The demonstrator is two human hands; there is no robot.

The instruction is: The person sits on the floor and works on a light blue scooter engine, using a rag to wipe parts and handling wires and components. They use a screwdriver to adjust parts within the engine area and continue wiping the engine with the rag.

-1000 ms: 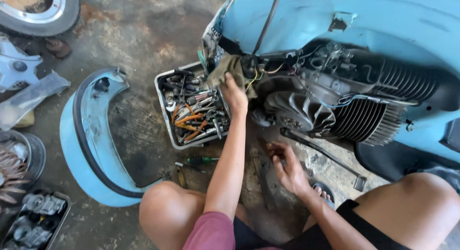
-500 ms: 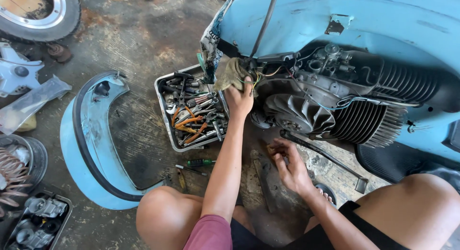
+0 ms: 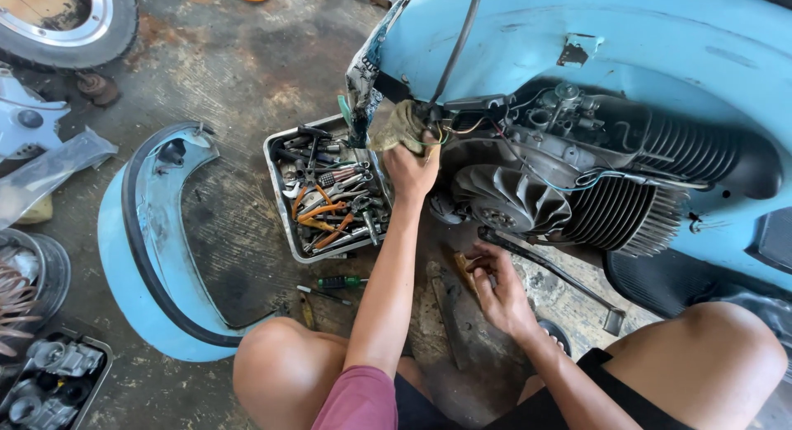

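While I look down from the head camera, my left hand is reached out and up to the side of the light blue scooter, its fingers curled shut over a dirty yellowish rag. That rag is pressed against the front of the exposed engine, just where a cluster of wires and a black cable come down from the body. My right hand sits lower, on the concrete floor below the finned cooling fan. Its fingers are bent and partly closed around something small and brownish, but I cannot tell what it is or how firmly I have it. Just beyond that hand a long dark metal bar slants across the floor under the ribbed cylinder.

Left of the rag hand, touching nothing I hold, stands a metal tray crowded with wrenches, pliers and orange-handled tools. Below the tray lies a green-handled screwdriver, with a thinner tool beside it. Farther left, a detached light blue side panel with a black rubber edge lies on the floor. A wheel shows in the top left corner, and a black box of small metal parts sits at the bottom left. My bare knees frame the lower edge of the view.
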